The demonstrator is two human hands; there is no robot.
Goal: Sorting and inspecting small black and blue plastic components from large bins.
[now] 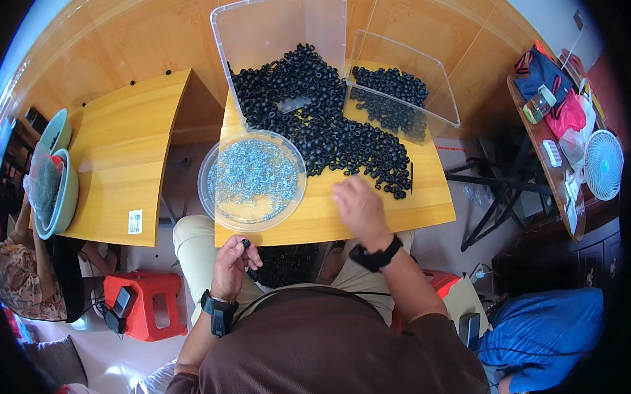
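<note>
My left hand (229,267) is closed at the table's near edge, pinching a small round black knob-like piece (246,243). Over the bare wood hovers my right hand (361,207), blurred by motion, so its grip cannot be made out. It is nearest to a spread heap of black ring-shaped pieces (370,151). To its left, a round clear tray (205,180) holds many small silvery-blue metal pieces (254,173), too small to name. Below the edge, more black pieces (284,262) lie in a container between my knees.
A tipped clear bin (281,19) and a smaller clear box (406,53) stand at the back with black pieces. Left is another table (124,139) with green basins (65,200) and a person beside it. A red stool (142,305), a fan (603,164) and a blue-clad person (548,341) flank me.
</note>
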